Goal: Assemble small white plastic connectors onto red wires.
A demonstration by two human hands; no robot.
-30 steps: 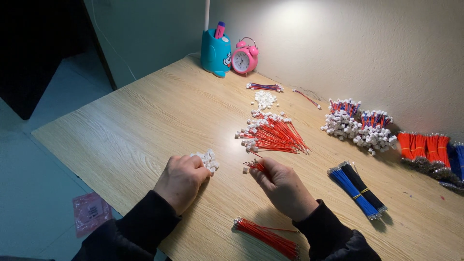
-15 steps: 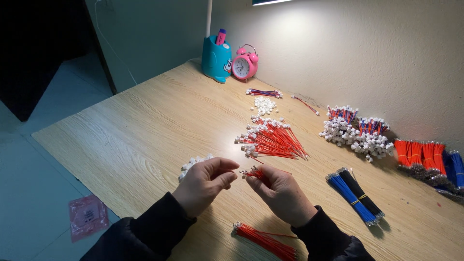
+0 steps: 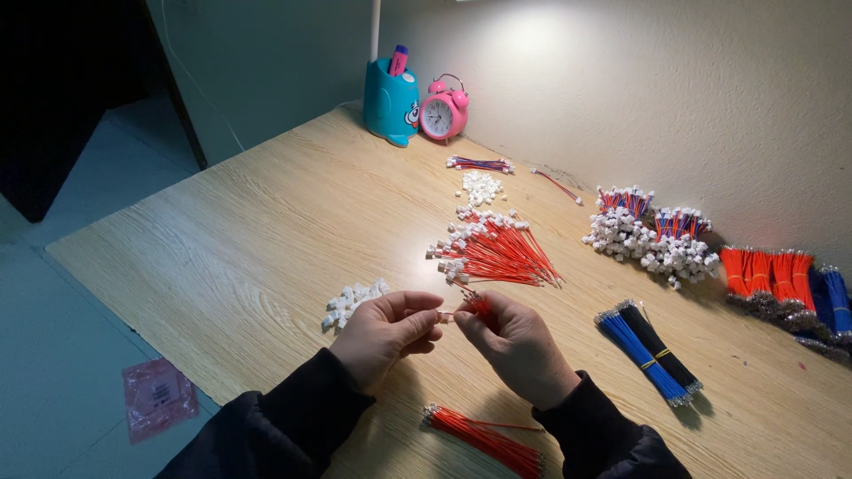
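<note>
My left hand (image 3: 388, 333) pinches a small white connector (image 3: 441, 316) between thumb and forefinger. My right hand (image 3: 517, 341) holds a short red wire (image 3: 477, 306) whose end meets the connector. Both hands hover just above the wooden table (image 3: 266, 231). A little heap of loose white connectors (image 3: 352, 302) lies left of my left hand. A fan of red wires with white connectors fitted (image 3: 493, 248) lies just beyond my hands. A bundle of bare red wires (image 3: 484, 439) lies near my right wrist.
A blue and black wire bundle (image 3: 648, 350) lies at right. Red and blue bundles (image 3: 781, 275) and connector-tipped bunches (image 3: 652, 235) line the wall. More white connectors (image 3: 481, 187), a teal pen holder (image 3: 390, 102) and a pink alarm clock (image 3: 442, 113) stand at the back. A pink packet (image 3: 160, 397) lies on the floor.
My left hand rose from the heap of white connectors with one connector and came across to meet the red wire in my right hand.
</note>
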